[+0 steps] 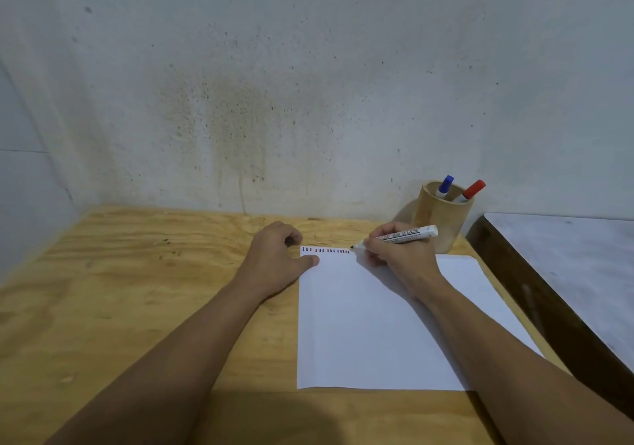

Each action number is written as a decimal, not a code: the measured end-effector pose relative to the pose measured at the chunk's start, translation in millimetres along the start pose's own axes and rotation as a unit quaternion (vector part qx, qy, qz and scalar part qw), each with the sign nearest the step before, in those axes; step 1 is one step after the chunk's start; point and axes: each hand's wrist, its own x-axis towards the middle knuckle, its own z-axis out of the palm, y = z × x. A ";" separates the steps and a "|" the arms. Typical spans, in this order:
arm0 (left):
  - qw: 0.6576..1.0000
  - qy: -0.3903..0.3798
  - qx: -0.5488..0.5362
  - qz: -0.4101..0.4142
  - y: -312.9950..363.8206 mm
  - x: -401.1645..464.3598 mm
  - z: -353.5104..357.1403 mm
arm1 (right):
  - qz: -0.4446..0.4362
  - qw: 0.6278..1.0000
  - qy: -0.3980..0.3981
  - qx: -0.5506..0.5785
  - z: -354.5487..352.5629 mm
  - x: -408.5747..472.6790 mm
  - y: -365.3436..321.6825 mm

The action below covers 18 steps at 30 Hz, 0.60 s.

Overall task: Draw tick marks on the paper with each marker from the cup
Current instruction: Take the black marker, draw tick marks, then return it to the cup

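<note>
Plywood tabletop [137, 290] carries our paper [370, 328]. Our left hand [278, 259], loosely curled, pins its corner; our right hand [398, 255] grips a marker [404, 234], tip at the ticks [326, 250]. Cup [439, 221] beyond holds two markers.

upside-down black print on white marker [406, 234] barrel, seemingly "marker", rest unreadable

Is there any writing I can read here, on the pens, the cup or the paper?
Marker in the right hand: black print along the white barrel, seen upside down; it seems to end in "marker", the rest too blurred to read.
Paper: only a row of short coloured tick marks along the top edge, no words.
Cup, blue-capped marker, red-capped marker: no readable text.
</note>
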 end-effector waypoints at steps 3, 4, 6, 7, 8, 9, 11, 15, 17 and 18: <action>1.000 0.006 -0.001 0.002 -1.1 0.9 0.6 | -0.014 1.000 -0.002 -0.017 0.6 0.7 0.8; 1.000 0.008 -0.002 0.002 -1.6 1.0 0.7 | -0.015 1.000 -0.003 -0.024 0.9 0.5 1.0; 1.000 0.009 -0.003 0.002 -2.7 1.4 0.9 | -0.017 0.999 -0.004 -0.028 1.6 -1.0 0.2; 1.000 0.010 -0.004 0.003 -3.2 1.7 1.1 | -0.019 0.999 -0.004 -0.027 1.7 -1.8 -0.8; 1.000 0.011 -0.003 0.003 -3.3 1.9 1.1 | -0.022 0.999 -0.003 -0.027 1.6 -2.2 -1.4; 1.000 0.012 -0.001 0.003 -3.4 2.0 1.3 | -0.025 0.999 -0.003 -0.029 1.6 -2.3 -1.7; 1.000 0.012 0.000 0.004 -4.0 2.5 1.7 | -0.030 0.999 -0.004 -0.034 1.4 -2.2 -1.7; 1.000 0.015 0.000 0.005 -4.2 2.5 2.4 | -0.025 0.999 -0.004 -0.027 1.4 -1.4 -0.2; 1.000 0.014 0.003 0.004 -4.0 2.3 2.5 | -0.024 0.999 -0.004 -0.023 1.3 -1.0 0.6; 1.000 0.014 0.005 0.003 -3.5 2.2 2.5 | -0.023 1.000 -0.004 -0.019 1.1 -1.1 0.8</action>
